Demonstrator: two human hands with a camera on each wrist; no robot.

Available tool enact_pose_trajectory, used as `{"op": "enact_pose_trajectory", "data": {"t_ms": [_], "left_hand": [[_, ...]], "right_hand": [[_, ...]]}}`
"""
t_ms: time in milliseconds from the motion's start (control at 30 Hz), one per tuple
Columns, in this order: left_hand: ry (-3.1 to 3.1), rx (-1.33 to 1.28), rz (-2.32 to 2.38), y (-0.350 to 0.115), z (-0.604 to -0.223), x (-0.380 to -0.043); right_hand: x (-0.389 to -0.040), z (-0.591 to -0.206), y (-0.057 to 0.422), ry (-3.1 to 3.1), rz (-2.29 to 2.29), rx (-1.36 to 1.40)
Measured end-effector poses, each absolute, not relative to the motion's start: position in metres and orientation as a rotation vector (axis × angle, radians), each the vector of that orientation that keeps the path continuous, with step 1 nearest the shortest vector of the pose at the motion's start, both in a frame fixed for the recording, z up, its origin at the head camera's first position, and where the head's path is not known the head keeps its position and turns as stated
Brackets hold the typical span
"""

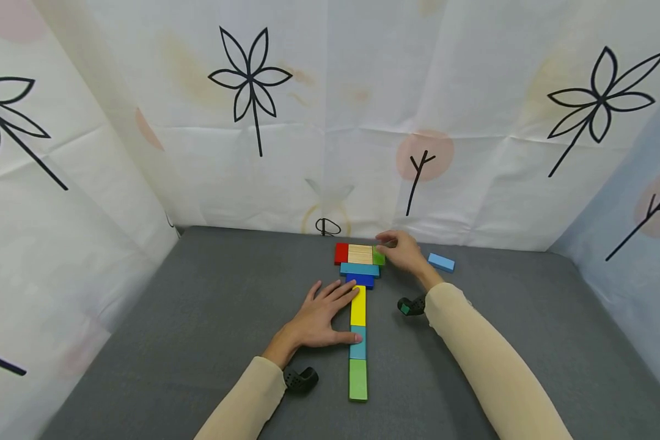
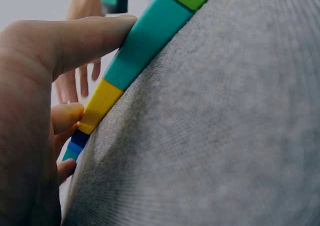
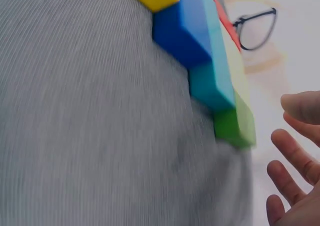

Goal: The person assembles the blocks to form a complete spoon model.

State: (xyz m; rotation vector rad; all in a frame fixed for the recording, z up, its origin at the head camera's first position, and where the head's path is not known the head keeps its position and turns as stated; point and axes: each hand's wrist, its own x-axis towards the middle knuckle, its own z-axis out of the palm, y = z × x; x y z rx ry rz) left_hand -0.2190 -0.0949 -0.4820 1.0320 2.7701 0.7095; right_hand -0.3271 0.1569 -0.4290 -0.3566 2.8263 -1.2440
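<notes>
Wooden blocks lie in a line on the dark grey surface. My left hand (image 1: 321, 318) spreads its fingers along the column, with fingertips at the yellow block (image 1: 358, 308) and the thumb on the teal block (image 1: 357, 351). Below that is a light green block (image 1: 358, 380). Above the yellow one come a dark blue block (image 1: 361, 281) and a wider blue-teal block (image 1: 359, 269). The top row has a red block (image 1: 341, 253), a plain wood block (image 1: 360, 253) and a green block (image 3: 234, 123). Holding nothing, my right hand (image 1: 400, 249) hovers beside the green block, fingers loosely bent.
A loose light blue block (image 1: 442, 263) lies to the right of my right hand. Behind the grey table (image 1: 242, 293) hangs a white patterned cloth (image 1: 330, 122), which also covers both sides. Black wrist devices sit under both sleeves.
</notes>
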Motion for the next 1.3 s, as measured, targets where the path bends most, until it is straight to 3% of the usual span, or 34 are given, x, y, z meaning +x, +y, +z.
{"op": "enact_pose_trajectory", "data": {"t_ms": [500,767,1000,1300], "left_hand": [[2.774,1.05,0.709,-0.096,-0.481,-0.217],[2.776,1.044,0.711,-0.095,-0.482,-0.217],[2.786,1.048,0.701,-0.095,-0.481,-0.218],[2.783,1.054,0.71,-0.095,-0.481,-0.217]], "right_hand": [[-0.295,-0.438,0.25,2.974,-1.264,-0.272],[-0.284,-0.446,0.278,3.033,-1.054,-0.124],[-0.289,-0.446,0.273,3.029,-1.086,-0.166],[-0.313,-0.427,0.212,2.923,-1.238,-0.308]]}}
